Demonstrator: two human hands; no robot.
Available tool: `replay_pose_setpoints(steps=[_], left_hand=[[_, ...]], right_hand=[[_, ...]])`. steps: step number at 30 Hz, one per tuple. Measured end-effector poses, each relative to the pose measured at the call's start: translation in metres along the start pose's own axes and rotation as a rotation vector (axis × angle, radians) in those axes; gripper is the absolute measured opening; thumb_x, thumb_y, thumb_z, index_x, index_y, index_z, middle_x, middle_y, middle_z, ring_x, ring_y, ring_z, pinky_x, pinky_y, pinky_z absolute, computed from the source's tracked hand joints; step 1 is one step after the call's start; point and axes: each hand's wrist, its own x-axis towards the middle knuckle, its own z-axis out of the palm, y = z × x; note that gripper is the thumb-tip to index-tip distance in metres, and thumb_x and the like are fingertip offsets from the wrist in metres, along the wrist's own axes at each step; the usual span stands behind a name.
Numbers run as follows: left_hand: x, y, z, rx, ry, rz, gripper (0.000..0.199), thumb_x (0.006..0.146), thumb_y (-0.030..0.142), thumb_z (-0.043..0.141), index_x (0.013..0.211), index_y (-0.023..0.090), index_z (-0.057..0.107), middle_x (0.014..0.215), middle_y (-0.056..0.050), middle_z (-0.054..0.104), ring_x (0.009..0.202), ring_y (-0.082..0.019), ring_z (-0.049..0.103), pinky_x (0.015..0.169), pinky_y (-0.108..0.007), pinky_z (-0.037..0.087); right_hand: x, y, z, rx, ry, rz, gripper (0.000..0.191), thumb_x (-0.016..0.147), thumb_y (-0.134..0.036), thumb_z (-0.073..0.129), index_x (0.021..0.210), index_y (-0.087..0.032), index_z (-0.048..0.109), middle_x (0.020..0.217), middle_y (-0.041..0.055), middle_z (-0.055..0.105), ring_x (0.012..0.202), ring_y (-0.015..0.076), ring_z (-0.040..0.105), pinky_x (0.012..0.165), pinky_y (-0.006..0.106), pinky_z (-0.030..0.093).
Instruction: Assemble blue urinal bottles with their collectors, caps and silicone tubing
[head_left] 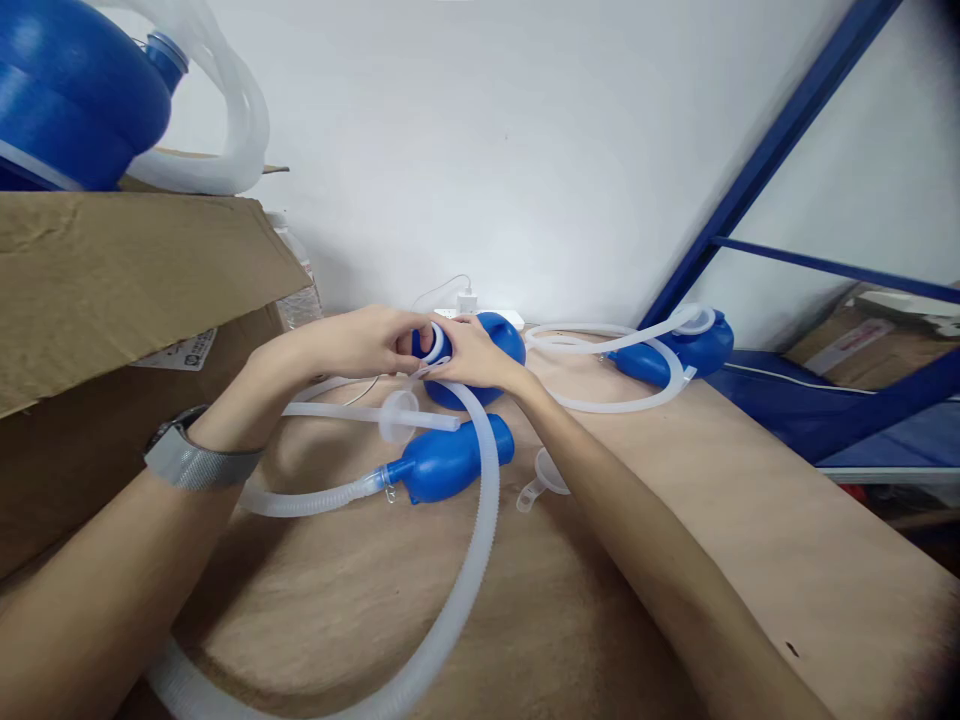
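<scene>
Located a bottle (508,338) at far centre on the desk (750,500). Noted the left hand (367,340) and right hand (472,352) together at its left side. Found a second bottle (442,465) nearer, with a corrugated hose (315,502) at its left end. Recorded a cap (553,470) to its right. Traced a long hose (457,590) from the hands across the second bottle to near left. Observed a third bottle (705,345) far right, beside a rack (765,160); a carton (135,280) left, below an upper bottle (75,95); a plug (466,300) behind, by the wall (525,150).
</scene>
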Motion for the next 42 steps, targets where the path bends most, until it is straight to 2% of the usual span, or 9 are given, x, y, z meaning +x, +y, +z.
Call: replay_pose_setpoints(steps=[5, 13, 19, 22, 27, 31, 37, 42], left_hand=[[0.006, 0.003, 0.005, 0.157, 0.070, 0.121, 0.021, 0.091, 0.034, 0.061, 0.084, 0.021, 0.075, 0.085, -0.004, 0.074, 0.072, -0.018, 0.061, 0.068, -0.029, 0.040], [0.010, -0.007, 0.010, 0.203, 0.111, 0.132, 0.015, 0.086, 0.025, 0.061, 0.080, 0.022, 0.074, 0.076, -0.001, 0.072, 0.066, -0.017, 0.058, 0.066, -0.030, 0.035], [0.006, 0.002, 0.009, 0.349, 0.130, 0.075, 0.012, 0.085, 0.023, 0.059, 0.083, 0.022, 0.071, 0.080, -0.003, 0.071, 0.066, -0.019, 0.055, 0.063, -0.032, 0.031], [0.006, 0.004, 0.011, 0.303, 0.101, 0.077, 0.009, 0.084, 0.018, 0.059, 0.078, 0.021, 0.065, 0.077, -0.003, 0.067, 0.062, -0.017, 0.051, 0.061, -0.032, 0.033], [0.008, -0.001, 0.013, 0.166, 0.127, 0.150, 0.003, 0.084, 0.019, 0.060, 0.081, 0.020, 0.061, 0.086, -0.004, 0.070, 0.070, -0.017, 0.057, 0.067, -0.029, 0.040], [0.008, -0.001, 0.014, 0.180, 0.121, 0.123, 0.012, 0.088, 0.027, 0.061, 0.079, 0.020, 0.060, 0.077, -0.002, 0.065, 0.064, -0.016, 0.053, 0.065, -0.029, 0.037], [0.010, 0.000, 0.016, 0.148, 0.168, 0.113, 0.024, 0.092, 0.036, 0.064, 0.076, 0.020, 0.056, 0.073, -0.001, 0.064, 0.063, -0.015, 0.052, 0.064, -0.029, 0.035], [0.014, -0.003, 0.019, 0.092, 0.230, 0.134, 0.019, 0.086, 0.030, 0.068, 0.073, 0.020, 0.059, 0.064, 0.001, 0.062, 0.058, -0.014, 0.051, 0.061, -0.028, 0.035]], right_hand=[[0.001, 0.003, 0.002, 0.009, -0.009, -0.017, 0.050, 0.080, -0.045, 0.071, 0.123, -0.022, 0.063, 0.118, 0.0067, 0.078, 0.116, 0.0316, 0.070, 0.119, 0.053, 0.029], [0.000, 0.003, 0.004, -0.005, 0.005, -0.027, 0.045, 0.081, -0.050, 0.069, 0.115, -0.022, 0.062, 0.114, 0.0071, 0.076, 0.109, 0.0315, 0.069, 0.116, 0.053, 0.030], [-0.002, 0.002, 0.005, -0.032, 0.007, -0.058, 0.041, 0.082, -0.041, 0.063, 0.119, -0.022, 0.060, 0.107, 0.0052, 0.076, 0.103, 0.0301, 0.069, 0.113, 0.049, 0.033], [-0.002, 0.001, 0.007, -0.038, 0.022, -0.038, 0.042, 0.082, -0.038, 0.063, 0.121, -0.023, 0.060, 0.106, 0.0044, 0.078, 0.104, 0.0305, 0.070, 0.114, 0.050, 0.033], [-0.002, 0.002, 0.009, -0.039, 0.044, -0.027, 0.045, 0.080, -0.039, 0.064, 0.122, -0.022, 0.060, 0.110, 0.0058, 0.079, 0.105, 0.0315, 0.071, 0.115, 0.050, 0.032], [-0.002, 0.003, 0.009, -0.042, 0.038, -0.028, 0.041, 0.080, -0.039, 0.064, 0.118, -0.023, 0.060, 0.113, 0.0065, 0.080, 0.105, 0.0316, 0.071, 0.115, 0.050, 0.032], [-0.002, 0.005, 0.009, -0.028, 0.043, -0.050, 0.042, 0.081, -0.042, 0.064, 0.118, -0.022, 0.061, 0.115, 0.0081, 0.080, 0.104, 0.0320, 0.071, 0.114, 0.050, 0.032], [-0.001, 0.009, 0.012, -0.047, 0.067, -0.057, 0.050, 0.081, -0.042, 0.064, 0.125, -0.020, 0.062, 0.115, 0.0089, 0.080, 0.103, 0.0317, 0.070, 0.112, 0.050, 0.035]])
